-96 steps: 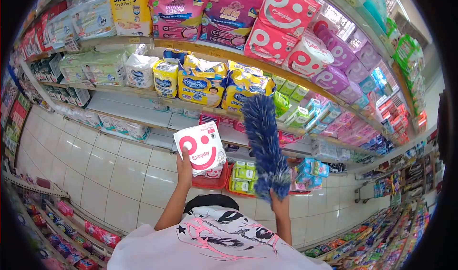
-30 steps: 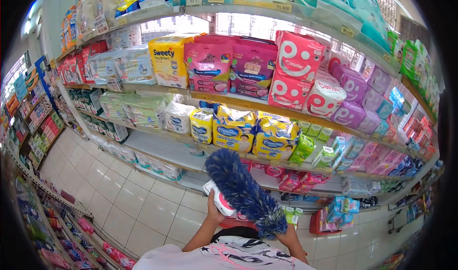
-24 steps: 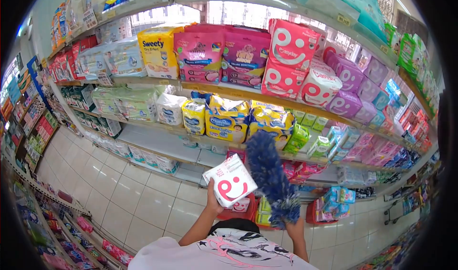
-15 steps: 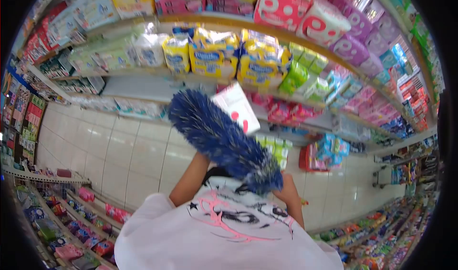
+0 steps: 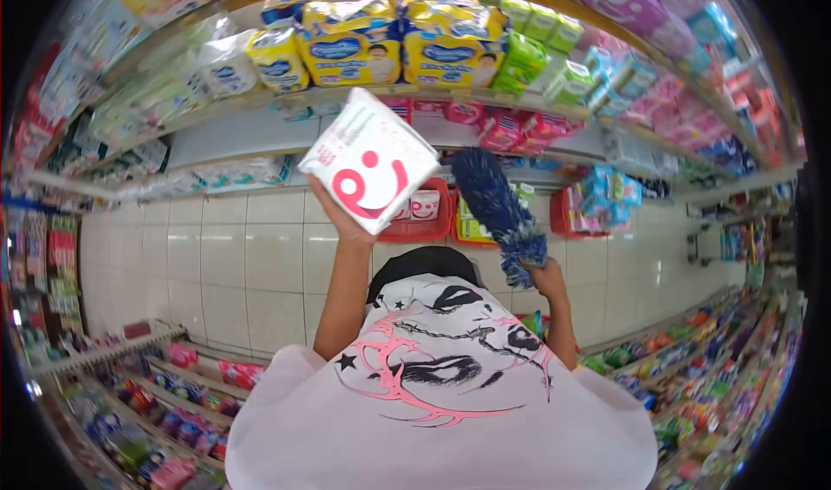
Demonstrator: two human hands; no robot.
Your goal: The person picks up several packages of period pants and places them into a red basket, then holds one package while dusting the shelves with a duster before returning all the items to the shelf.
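Note:
A white package with pink print (image 5: 372,157) is held up by my left hand (image 5: 339,209), whose fingers are on its lower left edge. On the right, my right hand (image 5: 547,278) is closed round the lower end of a fluffy blue duster (image 5: 489,197). The duster points up and to the left, toward the lower shelf. Just beyond the package a red basket (image 5: 447,217) holds similar white and pink packs.
Shelves (image 5: 554,105) with yellow diaper packs (image 5: 351,57) and pink packs stretch across the front. Another red basket (image 5: 563,217) with blue and pink packs stands on the tiled floor (image 5: 268,269). Low racks of goods (image 5: 208,399) flank me on both sides.
The white package, partly hidden behind the duster before, is now raised in full view on the left. The duster has moved right, away from my body, and red baskets now show beyond my hands.

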